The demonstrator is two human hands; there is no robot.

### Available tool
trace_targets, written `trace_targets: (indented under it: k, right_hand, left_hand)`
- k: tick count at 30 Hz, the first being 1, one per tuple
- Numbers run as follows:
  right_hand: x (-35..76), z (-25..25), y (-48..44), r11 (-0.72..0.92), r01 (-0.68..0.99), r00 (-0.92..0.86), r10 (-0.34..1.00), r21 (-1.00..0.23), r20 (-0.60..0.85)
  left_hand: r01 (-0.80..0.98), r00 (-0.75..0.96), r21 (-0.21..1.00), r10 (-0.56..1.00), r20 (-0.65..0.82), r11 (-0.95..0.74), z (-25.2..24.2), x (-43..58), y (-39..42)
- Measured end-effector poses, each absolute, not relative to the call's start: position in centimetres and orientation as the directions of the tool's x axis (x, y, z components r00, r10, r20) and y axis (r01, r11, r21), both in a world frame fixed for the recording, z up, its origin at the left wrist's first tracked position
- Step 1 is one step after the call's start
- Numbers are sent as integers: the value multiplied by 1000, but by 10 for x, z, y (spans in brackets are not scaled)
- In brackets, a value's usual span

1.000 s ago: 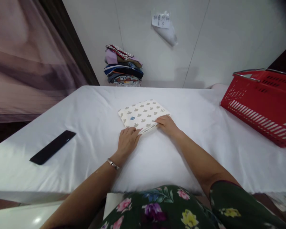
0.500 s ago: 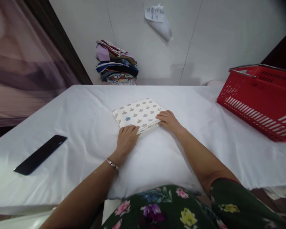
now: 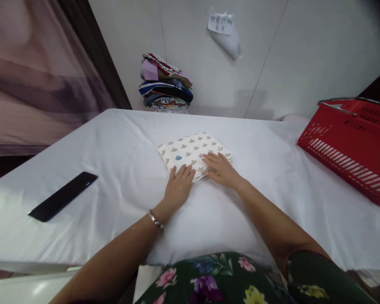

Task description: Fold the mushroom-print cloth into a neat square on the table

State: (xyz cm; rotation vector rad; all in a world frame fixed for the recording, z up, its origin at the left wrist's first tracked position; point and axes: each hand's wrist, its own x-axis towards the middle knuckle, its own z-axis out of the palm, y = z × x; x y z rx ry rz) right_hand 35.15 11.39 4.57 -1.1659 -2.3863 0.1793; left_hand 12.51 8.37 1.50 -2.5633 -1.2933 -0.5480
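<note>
A folded cream cloth [image 3: 190, 147] with a grey print and a small blue mark lies flat on the white-covered table. My left hand [image 3: 179, 185] rests on its near left edge, fingers stretched out over the fabric. Flat on the near right part of the cloth is my right hand [image 3: 221, 169], its fingers spread. Neither hand grips the cloth. The folded layers show along the near edge between the two hands.
A black flat object [image 3: 63, 196], perhaps a phone, lies on the table [image 3: 120, 152] at the left. At the right stands a red plastic basket [image 3: 351, 143]. Folded clothes [image 3: 167, 84] are stacked beyond the far edge. A paper note [image 3: 221, 23] hangs on the wall.
My right hand has shifted from the cloth's right edge inward onto its top. My left hand's fingers have straightened over the near edge. The view has turned slightly.
</note>
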Motion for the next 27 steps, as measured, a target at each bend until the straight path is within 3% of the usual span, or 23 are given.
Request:
trace_targets:
  k: [5,9,19,23,27]
  right_hand:
    - [333,36,115,675,663,-633,736,-323,239]
    - [352,34,123,680,635,-620,732,-367,283]
    - [416,22,138,442,810,-255,857,-386,448]
    - [397,27,134,544,770,-377,810,-335,449]
    - [391,26,135,565,715,-425,819,-412,385]
  left_hand:
    - [815,537,-24,738,410,-579,16,125,83]
    - [812,537,-9,740,404,-584,19,125,82]
    - [815,510,33,743,433,-579,23,127,84]
    - [811,513,32,735,443,-585,20,127,85]
    - [817,505,29,739,446,-576,16,128,86]
